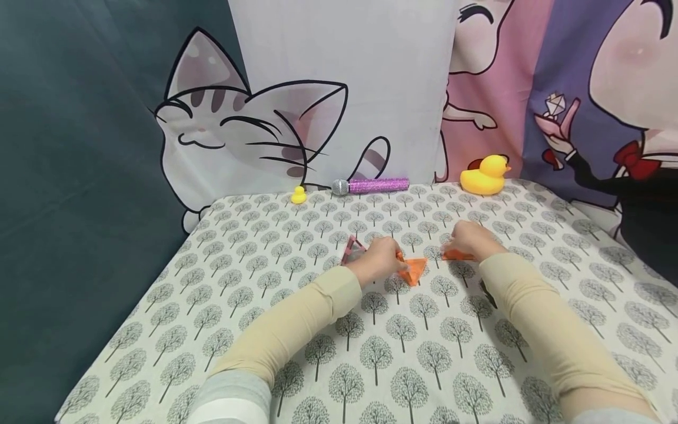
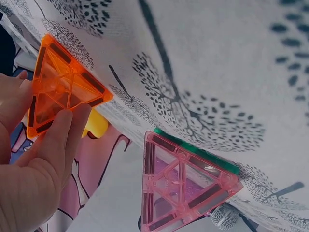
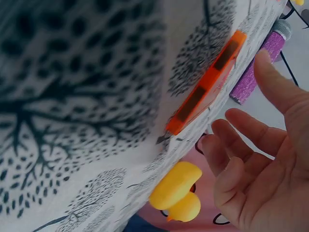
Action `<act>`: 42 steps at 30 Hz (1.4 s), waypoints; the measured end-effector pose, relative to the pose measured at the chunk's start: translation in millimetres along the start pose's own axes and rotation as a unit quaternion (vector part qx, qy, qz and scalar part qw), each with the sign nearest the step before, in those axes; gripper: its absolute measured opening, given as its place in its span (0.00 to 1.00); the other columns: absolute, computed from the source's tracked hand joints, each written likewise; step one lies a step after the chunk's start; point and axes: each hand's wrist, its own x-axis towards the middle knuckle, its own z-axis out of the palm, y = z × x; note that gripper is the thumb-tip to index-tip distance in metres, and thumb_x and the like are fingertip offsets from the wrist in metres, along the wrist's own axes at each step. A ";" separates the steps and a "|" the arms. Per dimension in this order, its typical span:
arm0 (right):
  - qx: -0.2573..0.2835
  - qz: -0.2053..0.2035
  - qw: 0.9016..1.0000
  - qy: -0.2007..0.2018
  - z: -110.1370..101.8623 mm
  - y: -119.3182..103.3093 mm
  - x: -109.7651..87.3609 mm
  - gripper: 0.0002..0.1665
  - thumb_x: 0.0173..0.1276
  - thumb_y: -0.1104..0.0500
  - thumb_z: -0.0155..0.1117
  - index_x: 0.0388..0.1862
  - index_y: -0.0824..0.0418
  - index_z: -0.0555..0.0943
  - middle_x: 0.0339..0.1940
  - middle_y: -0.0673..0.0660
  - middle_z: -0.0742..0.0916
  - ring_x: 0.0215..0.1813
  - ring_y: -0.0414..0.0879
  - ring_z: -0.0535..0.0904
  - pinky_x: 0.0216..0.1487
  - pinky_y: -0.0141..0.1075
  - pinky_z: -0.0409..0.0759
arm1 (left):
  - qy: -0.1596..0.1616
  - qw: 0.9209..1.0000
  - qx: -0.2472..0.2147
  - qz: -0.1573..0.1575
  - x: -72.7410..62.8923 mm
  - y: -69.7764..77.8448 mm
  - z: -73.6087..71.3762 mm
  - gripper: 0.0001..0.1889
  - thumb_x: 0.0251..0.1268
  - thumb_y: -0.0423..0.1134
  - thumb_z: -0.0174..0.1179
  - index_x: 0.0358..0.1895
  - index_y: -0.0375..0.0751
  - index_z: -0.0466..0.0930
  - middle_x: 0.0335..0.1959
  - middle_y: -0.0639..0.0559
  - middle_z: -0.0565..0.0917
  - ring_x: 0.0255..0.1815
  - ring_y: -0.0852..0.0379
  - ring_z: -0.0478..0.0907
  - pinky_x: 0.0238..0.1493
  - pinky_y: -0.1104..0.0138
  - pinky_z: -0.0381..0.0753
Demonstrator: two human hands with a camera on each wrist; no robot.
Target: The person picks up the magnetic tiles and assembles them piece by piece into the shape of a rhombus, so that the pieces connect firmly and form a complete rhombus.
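Tree-print cloth (image 1: 212, 353) below, cartoon backdrop (image 1: 344, 47) behind; left hand (image 1: 377, 261) pinches an orange triangle tile (image 2: 65, 79) between thumb and fingers; right hand (image 3: 260, 174) holding nothing, fingers loosely bent and apart from a second orange tile (image 3: 205, 87), which sits on the cloth just beside them; near left hand, on its outer side, a pink triangle tile (image 2: 181, 186) with a green piece (image 2: 198, 150) along its cloth-side edge; farther back, left to right, small yellow duck (image 1: 299, 196), purple microphone (image 1: 377, 186), big yellow duck (image 1: 483, 178); printed on backdrop at right, an open pink box (image 1: 570, 119) with a gem (image 1: 555, 103) in it
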 end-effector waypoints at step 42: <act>0.072 -0.161 0.984 0.002 12.7 -43.0 5.9 0.04 0.51 0.64 0.64 0.25 0.64 0.78 0.26 0.55 0.81 0.31 0.48 0.74 0.34 0.39 0.73 | 0.002 1.000 -0.024 -0.005 3.6 1.7 1.9 0.06 0.44 0.36 0.66 0.24 0.39 0.78 0.18 0.54 0.77 0.19 0.60 0.72 0.20 0.74 0.73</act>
